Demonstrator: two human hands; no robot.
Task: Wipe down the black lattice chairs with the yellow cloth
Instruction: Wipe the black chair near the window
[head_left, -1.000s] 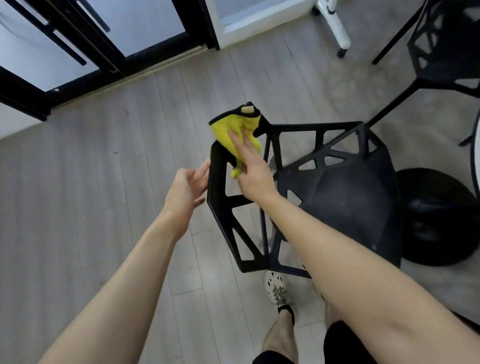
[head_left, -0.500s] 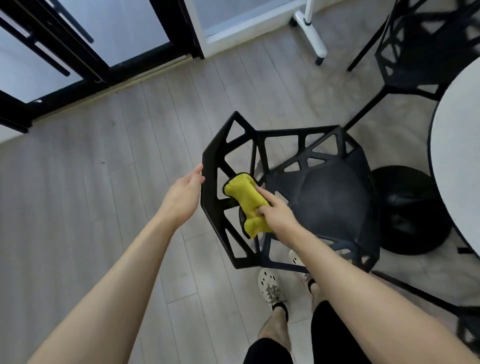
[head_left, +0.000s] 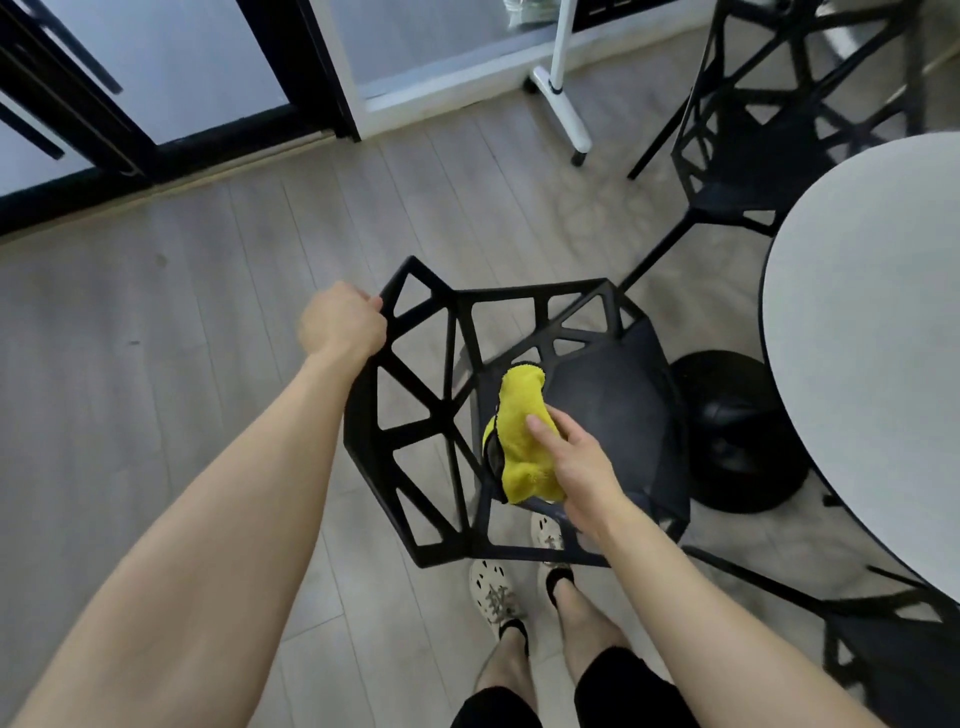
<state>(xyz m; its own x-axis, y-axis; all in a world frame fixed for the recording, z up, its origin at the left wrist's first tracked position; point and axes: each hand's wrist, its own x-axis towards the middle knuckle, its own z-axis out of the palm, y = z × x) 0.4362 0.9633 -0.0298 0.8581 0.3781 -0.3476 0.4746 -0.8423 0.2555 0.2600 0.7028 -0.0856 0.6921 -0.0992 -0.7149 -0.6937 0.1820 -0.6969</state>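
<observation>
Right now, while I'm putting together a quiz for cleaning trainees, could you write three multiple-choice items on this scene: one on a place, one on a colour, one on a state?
1. Where is the yellow cloth?
A) on the floor
B) on the near chair, where seat meets backrest
C) draped over the window frame

2. What colour is the round table top?
A) black
B) white
C) yellow

3. What is the left hand doing?
A) hanging free
B) holding the cloth
C) gripping the near chair's top edge

Answers:
1 B, the right hand rests on it there.
2 B, its surface shows plain white.
3 C, its fingers curl over the backrest rim.
</observation>
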